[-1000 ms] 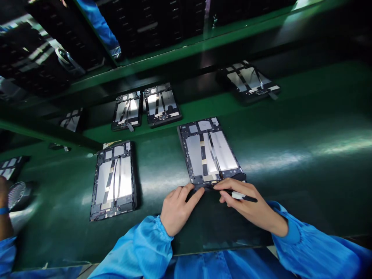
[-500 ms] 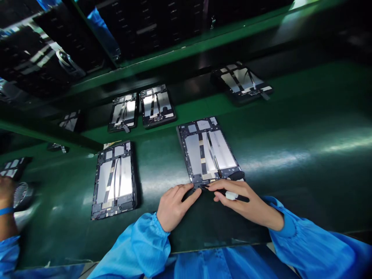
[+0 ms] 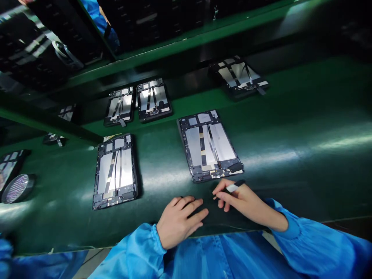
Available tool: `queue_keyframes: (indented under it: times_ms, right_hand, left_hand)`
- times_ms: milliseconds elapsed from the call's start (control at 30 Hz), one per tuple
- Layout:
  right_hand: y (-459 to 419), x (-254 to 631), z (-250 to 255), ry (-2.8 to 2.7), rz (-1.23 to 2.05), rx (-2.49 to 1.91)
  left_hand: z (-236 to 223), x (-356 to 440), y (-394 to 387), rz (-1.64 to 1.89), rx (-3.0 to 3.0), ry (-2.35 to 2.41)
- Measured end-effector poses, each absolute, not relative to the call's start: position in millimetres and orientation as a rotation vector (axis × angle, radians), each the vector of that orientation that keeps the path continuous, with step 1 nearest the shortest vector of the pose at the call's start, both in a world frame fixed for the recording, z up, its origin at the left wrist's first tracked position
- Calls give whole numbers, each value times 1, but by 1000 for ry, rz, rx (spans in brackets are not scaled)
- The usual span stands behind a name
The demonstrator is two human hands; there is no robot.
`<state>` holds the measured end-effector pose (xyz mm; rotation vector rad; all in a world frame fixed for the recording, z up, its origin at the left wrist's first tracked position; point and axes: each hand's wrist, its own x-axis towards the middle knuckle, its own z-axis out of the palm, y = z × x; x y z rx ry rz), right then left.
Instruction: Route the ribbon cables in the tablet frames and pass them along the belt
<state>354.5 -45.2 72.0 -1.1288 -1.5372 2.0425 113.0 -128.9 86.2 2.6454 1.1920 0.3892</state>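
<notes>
An opened tablet (image 3: pixel 209 145), its silver inner panel and ribbon cables showing, lies in front of me on the green bench. My left hand (image 3: pixel 183 219) rests palm down near the bench's front edge, fingers spread and holding nothing, apart from the tablet. My right hand (image 3: pixel 241 201) is closed on slim black tweezers (image 3: pixel 235 186) with a white band. Their tip points down and left below the tablet's lower edge, partly hidden by my fingers. A small black part (image 3: pixel 236 167) sits at that tablet's lower right corner. Another opened tablet (image 3: pixel 116 170) lies to the left.
Two opened tablets (image 3: pixel 154 100) lie side by side farther back, and one more (image 3: pixel 240 75) lies at the back right. A green post (image 3: pixel 58 124) slants across the left. Beyond it, a round dish-like object (image 3: pixel 18 188) stands beside another tablet. A co-worker's blue sleeve (image 3: pixel 6 252) shows lower left.
Both my hands have drawn back from the tablet's lower edge toward me. My left fingers have spread out; the tweezers have turned in my right hand. The co-worker's hand has left the view.
</notes>
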Motion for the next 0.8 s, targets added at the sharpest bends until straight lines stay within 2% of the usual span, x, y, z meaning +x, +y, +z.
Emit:
queue_keyframes:
  times_ms: [200,433,600,800]
  right_hand:
    - [-54,351,80,-1957,1699,-1169]
    - [-74,339,77,-2017,1597,-1154]
    - [-66,343,77,-1773,1770,-1154]
    - [9,345,93,-1483,1911,-1169]
  left_hand:
    - [85,112,-130,415,2714,1038]
    - [83,114,-134,411,2700,1079]
    - [88,116,-136,442,2639,1095]
    - [99,114,-109,541,2454,1113]
